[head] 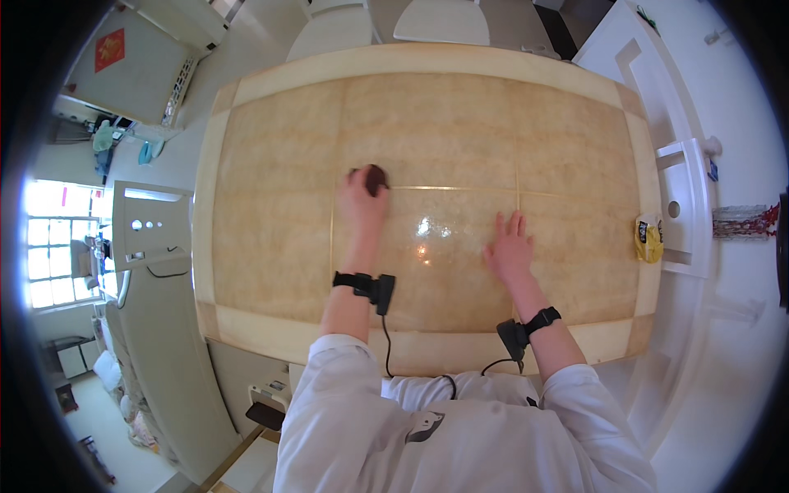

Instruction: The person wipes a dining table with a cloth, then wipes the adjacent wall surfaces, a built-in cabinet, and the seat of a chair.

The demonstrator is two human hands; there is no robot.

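My left hand (362,200) is closed around a small dark brown rounded object (376,180) on the tabletop, left of its middle. The fingers cover part of that object, so its exact kind cannot be made out. Over to the right, my right hand (513,248) rests palm down on the glossy beige tiled table (431,123), fingers spread and holding nothing. Each wrist wears a black strap with a small device, the left device (383,294) and the right device (511,339), and cables run from both towards my lap.
A yellow packet (648,240) lies at the table's right edge. White chairs stand around the table: one at the left (151,225), one at the right (684,209), two at the far side, including a white seat (442,21). Light reflects off the tabletop.
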